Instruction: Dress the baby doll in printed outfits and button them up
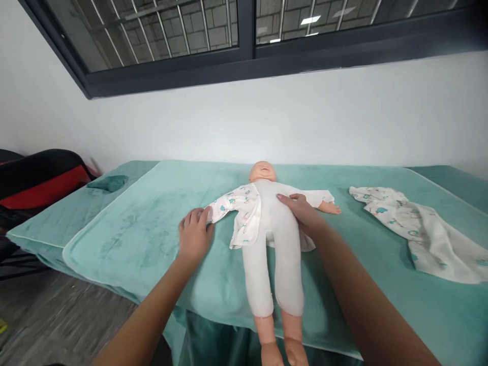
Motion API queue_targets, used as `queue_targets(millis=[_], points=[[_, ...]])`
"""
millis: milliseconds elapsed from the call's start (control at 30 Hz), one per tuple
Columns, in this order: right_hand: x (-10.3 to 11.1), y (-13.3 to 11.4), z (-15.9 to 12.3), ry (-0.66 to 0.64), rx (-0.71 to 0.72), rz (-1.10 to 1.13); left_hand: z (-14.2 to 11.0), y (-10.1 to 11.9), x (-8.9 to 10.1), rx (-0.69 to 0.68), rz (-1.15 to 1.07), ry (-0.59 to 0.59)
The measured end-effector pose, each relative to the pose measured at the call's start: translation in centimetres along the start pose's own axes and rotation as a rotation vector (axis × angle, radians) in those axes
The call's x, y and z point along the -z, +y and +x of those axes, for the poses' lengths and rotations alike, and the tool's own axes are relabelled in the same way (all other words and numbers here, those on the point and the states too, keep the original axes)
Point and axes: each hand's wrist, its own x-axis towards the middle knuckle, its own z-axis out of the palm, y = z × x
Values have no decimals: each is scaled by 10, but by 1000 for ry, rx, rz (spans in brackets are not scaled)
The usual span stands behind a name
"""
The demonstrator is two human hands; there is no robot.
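Note:
A baby doll [282, 218] with a white cloth body lies on its back, head toward the wall and feet toward me. A white printed baby shirt [247, 218] has both doll arms in its sleeves and hangs open at the front. My left hand [195, 235] is curled round the sleeve end on the left, hiding the doll's hand there. My right hand [303, 213] grips the doll's side, thumb on its chest and the other fingers mostly hidden. Past the other sleeve the doll's bare hand [331, 207] sticks out.
White printed baby clothing [430, 234] lies loosely spread to the right. A green plush cover [145, 229] lies over the bed. A black and red padded item [49, 183] stands at the left. Behind the bed are a white wall [305, 122] and a dark-framed window [247, 51].

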Motion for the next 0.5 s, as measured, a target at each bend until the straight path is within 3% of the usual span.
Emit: queue_targets(millis=[100,267,400,500], points=[[-9,2,-1,83,-127,16,24,-8,-5,-48,108,-33],[-11,18,3,68,-44,173,62,-24,-16,-126,187,9],[-15,26,5,0,17,370,75,-30,-22,7,175,20],[-19,28,6,-72,45,454,63,-25,-19,70,113,96]])
